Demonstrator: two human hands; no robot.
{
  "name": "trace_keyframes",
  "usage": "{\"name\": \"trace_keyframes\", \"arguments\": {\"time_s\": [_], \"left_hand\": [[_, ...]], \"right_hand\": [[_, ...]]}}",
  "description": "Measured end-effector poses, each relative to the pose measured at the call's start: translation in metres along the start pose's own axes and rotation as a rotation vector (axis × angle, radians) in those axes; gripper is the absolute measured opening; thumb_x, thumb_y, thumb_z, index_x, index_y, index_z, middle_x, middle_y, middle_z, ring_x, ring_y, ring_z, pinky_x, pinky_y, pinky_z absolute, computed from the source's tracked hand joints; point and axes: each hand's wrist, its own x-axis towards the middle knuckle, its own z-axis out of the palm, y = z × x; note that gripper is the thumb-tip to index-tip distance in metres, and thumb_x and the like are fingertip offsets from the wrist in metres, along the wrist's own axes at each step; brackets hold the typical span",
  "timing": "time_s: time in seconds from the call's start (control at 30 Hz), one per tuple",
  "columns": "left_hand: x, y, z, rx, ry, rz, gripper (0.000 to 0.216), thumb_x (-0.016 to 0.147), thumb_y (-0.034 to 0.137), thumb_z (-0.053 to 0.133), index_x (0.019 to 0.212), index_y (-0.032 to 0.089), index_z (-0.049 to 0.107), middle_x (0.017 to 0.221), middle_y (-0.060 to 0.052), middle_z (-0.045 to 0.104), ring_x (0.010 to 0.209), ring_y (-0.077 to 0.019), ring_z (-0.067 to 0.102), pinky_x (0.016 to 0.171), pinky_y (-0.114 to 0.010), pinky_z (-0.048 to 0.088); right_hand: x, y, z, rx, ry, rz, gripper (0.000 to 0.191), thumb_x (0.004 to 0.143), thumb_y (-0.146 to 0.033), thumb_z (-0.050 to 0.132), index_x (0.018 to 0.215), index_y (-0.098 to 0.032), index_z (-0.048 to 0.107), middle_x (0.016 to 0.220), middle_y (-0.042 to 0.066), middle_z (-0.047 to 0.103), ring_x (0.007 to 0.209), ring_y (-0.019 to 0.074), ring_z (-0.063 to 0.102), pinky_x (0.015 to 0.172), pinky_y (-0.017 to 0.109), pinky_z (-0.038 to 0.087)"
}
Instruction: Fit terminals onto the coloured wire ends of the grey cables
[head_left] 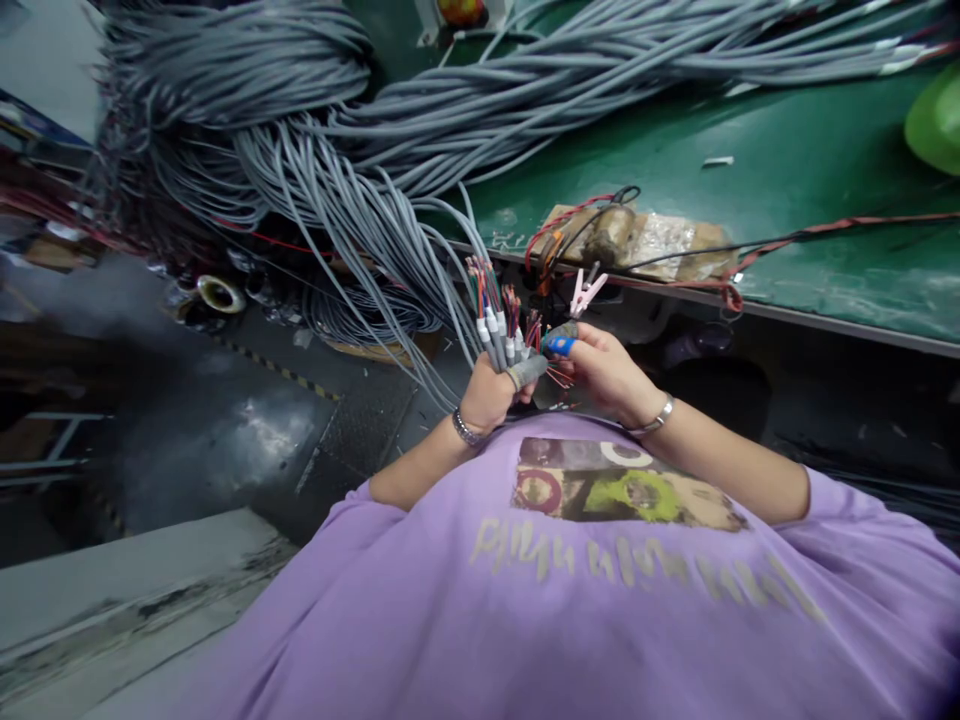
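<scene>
My left hand (pixel 491 392) is closed in a fist round a bunch of grey cable ends (pixel 496 335), whose stripped red and coloured wires stick up above it. A grey finger cot covers its forefinger. My right hand (pixel 604 368) is pinched beside the bunch, thumb and forefinger in blue and grey cots, holding thin red wires (pixel 559 377) from one cable end. Both wrists carry metal bracelets. The grey cables (pixel 360 210) run up and left from my fist into a large heap.
A green workbench (pixel 787 170) lies ahead with more grey cable bundles (pixel 600 70) across it. A taped brown pad with red and black leads (pixel 615 235) sits at its edge, with a pink clip (pixel 587 292) below. A tape roll (pixel 220 294) lies left.
</scene>
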Motion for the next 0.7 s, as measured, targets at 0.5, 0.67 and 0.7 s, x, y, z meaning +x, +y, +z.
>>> {"name": "trace_keyframes", "arguments": {"time_s": [0.5,0.67,0.7], "left_hand": [[0.0,-0.004,0.001,-0.005,0.036,0.005,0.036,0.073,0.046,0.074,0.06,0.015,0.061,0.054,0.0,0.062,0.042,-0.007,0.052,0.043,-0.02,0.043],[0.002,-0.004,0.003,-0.098,0.073,0.032,0.035,0.074,0.045,0.076,0.061,0.015,0.063,0.057,-0.001,0.065,0.045,-0.0088,0.057,0.044,-0.02,0.046],[0.002,-0.003,0.003,-0.103,0.07,0.025,0.035,0.074,0.045,0.077,0.061,0.015,0.063,0.056,-0.001,0.064,0.044,-0.0089,0.057,0.044,-0.02,0.046]], "right_hand": [[0.0,0.001,0.008,-0.01,-0.067,-0.021,0.042,0.064,-0.048,0.085,0.074,-0.019,0.058,0.052,-0.002,0.061,0.049,0.0113,0.054,0.049,0.024,0.033],[0.002,0.004,0.008,0.059,-0.033,0.002,0.042,0.061,-0.046,0.088,0.075,-0.017,0.062,0.053,-0.003,0.058,0.05,0.0093,0.051,0.051,0.024,0.035],[0.002,0.004,0.008,0.064,-0.039,0.002,0.042,0.06,-0.046,0.089,0.076,-0.017,0.063,0.054,-0.003,0.059,0.05,0.0095,0.051,0.051,0.024,0.035]]}}
